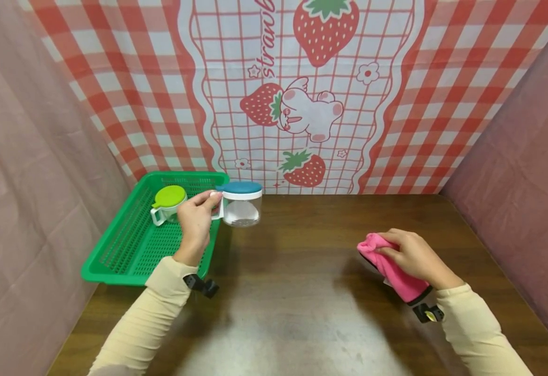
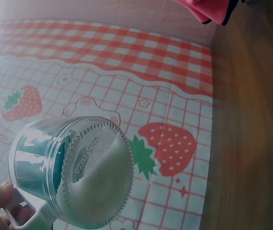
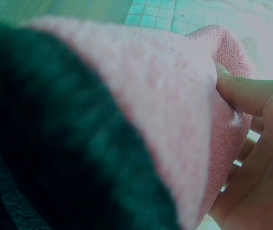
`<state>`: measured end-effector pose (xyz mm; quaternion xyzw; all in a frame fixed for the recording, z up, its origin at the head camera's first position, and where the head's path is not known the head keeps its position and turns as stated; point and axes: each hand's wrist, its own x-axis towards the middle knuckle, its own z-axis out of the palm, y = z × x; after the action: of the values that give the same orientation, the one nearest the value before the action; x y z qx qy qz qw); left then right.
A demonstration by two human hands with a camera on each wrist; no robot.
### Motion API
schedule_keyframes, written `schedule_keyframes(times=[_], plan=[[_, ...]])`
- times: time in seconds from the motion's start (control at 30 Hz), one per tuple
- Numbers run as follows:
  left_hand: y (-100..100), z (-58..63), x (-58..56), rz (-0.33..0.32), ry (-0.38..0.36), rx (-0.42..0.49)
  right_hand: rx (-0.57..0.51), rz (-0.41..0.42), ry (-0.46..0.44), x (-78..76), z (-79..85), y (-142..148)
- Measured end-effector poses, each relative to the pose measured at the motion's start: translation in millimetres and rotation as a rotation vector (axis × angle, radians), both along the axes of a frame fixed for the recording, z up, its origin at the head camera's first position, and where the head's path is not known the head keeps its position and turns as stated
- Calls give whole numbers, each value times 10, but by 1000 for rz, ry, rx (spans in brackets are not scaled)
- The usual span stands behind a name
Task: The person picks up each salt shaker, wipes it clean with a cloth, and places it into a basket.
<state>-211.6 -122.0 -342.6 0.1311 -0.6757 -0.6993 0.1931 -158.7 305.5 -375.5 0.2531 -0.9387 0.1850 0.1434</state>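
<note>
By its white handle, my left hand [image 1: 196, 219] holds a clear jar [image 1: 242, 210] with a blue lid, raised beside the right rim of the green basket. The jar's ribbed base [image 2: 98, 172] faces the left wrist camera, and something whitish shows inside it. On the right, my right hand [image 1: 415, 256] pinches a folded pink cloth [image 1: 398, 277] with dark edging between thumb and fingers, above the table. In the right wrist view the cloth [image 3: 165, 96] fills much of the picture, its dark edge blurred and close.
A green plastic basket [image 1: 96, 272] stands at the left of the brown wooden table [image 1: 292, 292]. Inside it sits another clear jar with a lime-green lid [image 1: 170, 196]. A strawberry-print checked cloth [image 1: 311, 104] hangs behind, with pinkish cloth walls at both sides.
</note>
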Motion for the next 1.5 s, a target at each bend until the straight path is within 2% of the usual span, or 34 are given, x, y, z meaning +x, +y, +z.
schedule_keyframes(times=[0.2,0.43,0.7,0.93,1.07,1.5], plan=[[-93,22,-48,0,-4,-14,1,-11,-9,3,-5,23],[-219,37,-101,30,-14,-19,1,-16,-7,-2,-15,38],[-335,54,-179,83,9,49,25,-44,-49,-16,-42,60],[-444,52,-227,114,57,90,35,-56,-58,-20,-57,79],[-506,61,-241,141,39,75,35,-62,-73,-23,-53,89],[-699,43,-318,196,2,116,62,-75,-97,-45,-106,93]])
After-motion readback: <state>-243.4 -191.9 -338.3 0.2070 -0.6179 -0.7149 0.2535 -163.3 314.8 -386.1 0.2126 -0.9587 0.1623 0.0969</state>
